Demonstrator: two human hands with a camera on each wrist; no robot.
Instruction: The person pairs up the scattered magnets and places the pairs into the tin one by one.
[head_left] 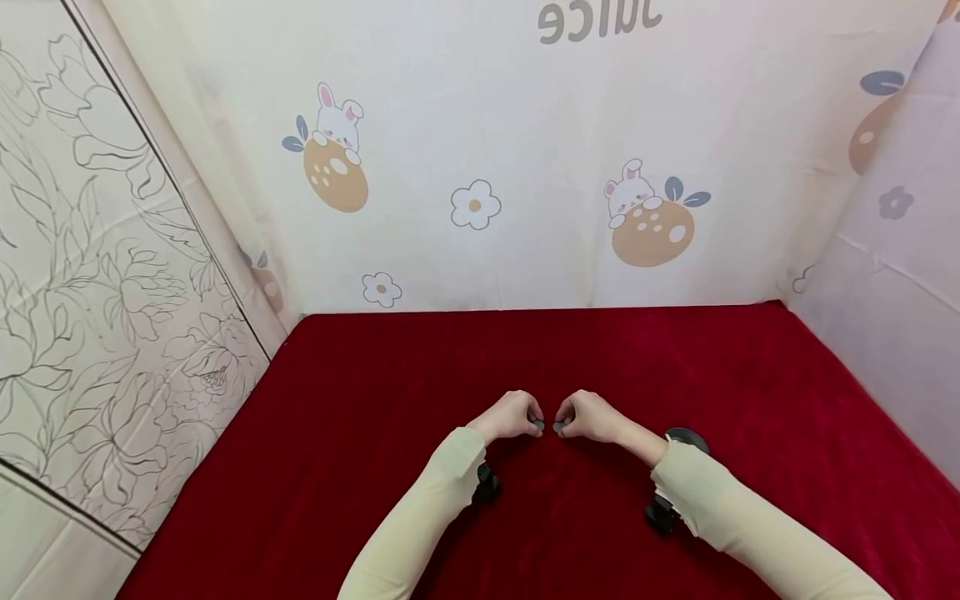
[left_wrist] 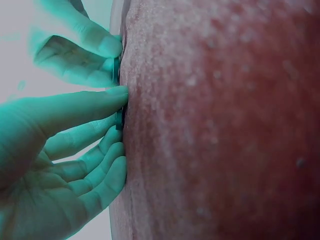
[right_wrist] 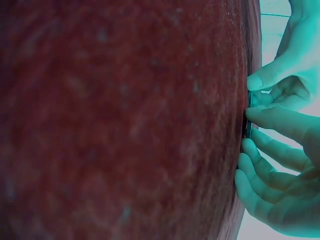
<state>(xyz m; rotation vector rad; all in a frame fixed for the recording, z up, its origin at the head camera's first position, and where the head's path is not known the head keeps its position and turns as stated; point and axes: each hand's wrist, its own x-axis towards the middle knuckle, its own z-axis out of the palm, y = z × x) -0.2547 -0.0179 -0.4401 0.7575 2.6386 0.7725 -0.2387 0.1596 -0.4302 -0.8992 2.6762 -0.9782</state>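
Over the middle of the red cloth, my left hand (head_left: 516, 414) and right hand (head_left: 592, 416) face each other with a narrow gap between them. Thumb and fingers of the left hand pinch a small flat grey piece (head_left: 539, 425). A similar grey piece (head_left: 558, 426) is pinched in the right hand. In the left wrist view, the left piece (left_wrist: 119, 120) shows as a thin dark edge under the thumb, close to the cloth. The right wrist view shows the right piece (right_wrist: 248, 129) edge-on, largely hidden by fingers.
Red velvety cloth (head_left: 360, 400) covers the table. Behind it hangs a pale curtain (head_left: 525, 125) printed with rabbits and flowers. A flower-patterned panel (head_left: 112, 292) stands at the left, a pale cloth wall (head_left: 892, 292) at the right. Black wrist devices (head_left: 660, 515) sit below the sleeves.
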